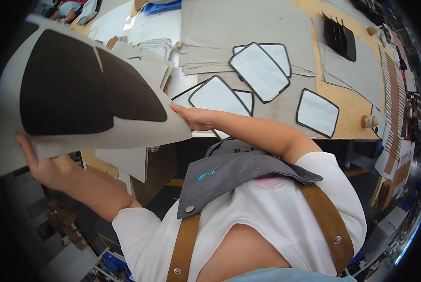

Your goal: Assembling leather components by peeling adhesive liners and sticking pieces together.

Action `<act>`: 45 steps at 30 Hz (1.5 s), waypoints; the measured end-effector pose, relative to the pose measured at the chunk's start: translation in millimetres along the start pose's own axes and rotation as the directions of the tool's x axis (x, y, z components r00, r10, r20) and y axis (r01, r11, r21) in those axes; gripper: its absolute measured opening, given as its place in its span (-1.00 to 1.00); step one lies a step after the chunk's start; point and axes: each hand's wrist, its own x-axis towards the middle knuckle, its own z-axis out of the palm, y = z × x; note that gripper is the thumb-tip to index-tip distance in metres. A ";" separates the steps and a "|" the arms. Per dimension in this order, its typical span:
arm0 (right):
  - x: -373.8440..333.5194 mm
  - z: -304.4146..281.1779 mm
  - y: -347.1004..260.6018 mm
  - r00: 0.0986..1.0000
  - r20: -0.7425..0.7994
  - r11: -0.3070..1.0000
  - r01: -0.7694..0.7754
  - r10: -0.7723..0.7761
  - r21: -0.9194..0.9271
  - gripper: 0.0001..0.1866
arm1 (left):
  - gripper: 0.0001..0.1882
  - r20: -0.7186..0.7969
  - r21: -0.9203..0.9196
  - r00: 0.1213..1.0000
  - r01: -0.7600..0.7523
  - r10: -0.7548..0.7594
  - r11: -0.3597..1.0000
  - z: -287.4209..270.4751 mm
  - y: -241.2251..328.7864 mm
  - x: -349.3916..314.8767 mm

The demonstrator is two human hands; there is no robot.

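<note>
A large light-grey sheet (140, 136) is lifted at the left, bowed and tilted. On its face lie two dark brown-black panels: a big one (62, 84) and a narrower one (130, 89), with a thin pale gap between them. My left hand (39, 162) grips the sheet's lower edge near its left corner; part of its fingers is hidden. At the other end my right hand (198, 118) is closed on the right corner, thumb along the edge. Just beyond that hand, white panels with black borders (220, 96) overlap on the table.
More black-edged white panels (260, 70) lie mid-table, one apart (317, 113) near the front edge. Behind them are large grey boards (248, 23). Black pieces (340, 40) rest at the far right, and a small jar (368, 121) stands near the right edge. Another person (68, 11) is at the far left.
</note>
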 end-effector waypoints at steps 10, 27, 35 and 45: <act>-174.8 -197.6 -133.0 0.470 -0.705 0.790 0.576 -0.532 -0.212 -0.34 | -0.68 0.330 -0.276 0.774 0.627 -0.540 0.729 186.7 -189.1 -75.4; -224.0 -397.0 -176.8 0.104 -0.909 0.912 0.128 -0.404 -0.391 -0.40 | -0.46 0.567 0.813 0.329 -0.073 -0.756 0.578 214.0 -383.1 -269.6; -245.0 -382.8 -156.9 0.128 -0.911 0.919 0.092 -0.393 -0.384 -0.37 | -0.66 0.372 0.855 0.002 0.389 -0.928 0.343 186.3 -288.5 -240.8; -200.4 -388.3 -140.6 0.027 -0.728 0.668 -0.376 -0.685 -0.642 -0.36 | -0.37 0.674 0.716 0.362 -0.533 -0.644 0.451 116.5 -285.4 -211.1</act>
